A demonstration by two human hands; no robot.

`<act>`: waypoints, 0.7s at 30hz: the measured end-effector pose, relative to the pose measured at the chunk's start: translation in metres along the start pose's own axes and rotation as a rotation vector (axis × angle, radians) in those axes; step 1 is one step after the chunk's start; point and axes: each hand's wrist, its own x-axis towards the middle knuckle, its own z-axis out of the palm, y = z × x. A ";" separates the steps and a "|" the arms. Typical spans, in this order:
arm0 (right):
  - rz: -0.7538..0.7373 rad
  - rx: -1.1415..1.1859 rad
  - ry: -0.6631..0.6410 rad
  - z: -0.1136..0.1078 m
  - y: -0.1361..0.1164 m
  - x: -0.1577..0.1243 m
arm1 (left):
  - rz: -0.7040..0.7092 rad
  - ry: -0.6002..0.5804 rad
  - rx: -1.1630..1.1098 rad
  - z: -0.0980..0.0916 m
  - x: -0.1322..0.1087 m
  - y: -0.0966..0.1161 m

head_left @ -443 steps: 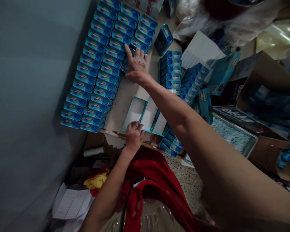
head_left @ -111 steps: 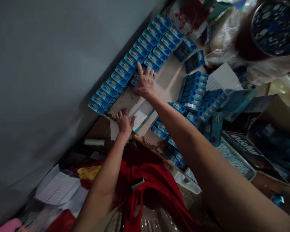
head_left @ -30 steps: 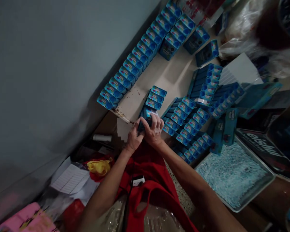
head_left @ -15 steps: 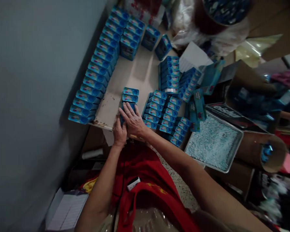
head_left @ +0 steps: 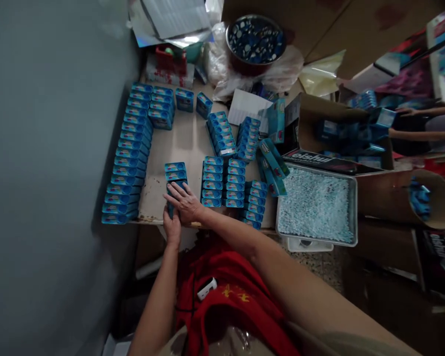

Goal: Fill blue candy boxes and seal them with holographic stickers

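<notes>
At the near edge of the table, my left hand is closed around the near side of a small blue carton, mostly hidden under my hands. My right hand lies across it from above, its fingers stretched out and pointing left. Just beyond my fingers stand two more blue cartons, one behind the other. A long row of blue cartons runs along the wall on the left. To the right of my hands are short rows of the same cartons.
A metal tray of pale blue and white pieces sits at the right. Behind it is an open cardboard box with blue packs. A steel bowl of small blue items stands at the back. Another person's hand shows far right.
The view has turned and widened, showing more of the back of the table and another person's arms. My hands keep nearly the same pose on the carton.
</notes>
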 end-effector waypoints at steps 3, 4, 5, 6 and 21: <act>-0.002 0.025 0.002 -0.001 0.001 0.000 | -0.096 0.019 0.034 0.001 -0.007 0.007; -0.002 0.031 0.003 -0.002 0.001 -0.001 | -0.119 0.032 0.043 0.002 -0.008 0.009; -0.002 0.038 0.000 -0.003 0.000 -0.001 | -0.141 0.043 0.045 0.002 -0.010 0.011; 0.000 0.047 -0.004 -0.003 -0.001 -0.001 | -0.162 0.047 0.033 0.003 -0.011 0.014; -0.015 0.130 -0.140 -0.022 -0.014 0.008 | -0.231 -0.272 -0.133 -0.033 0.007 0.022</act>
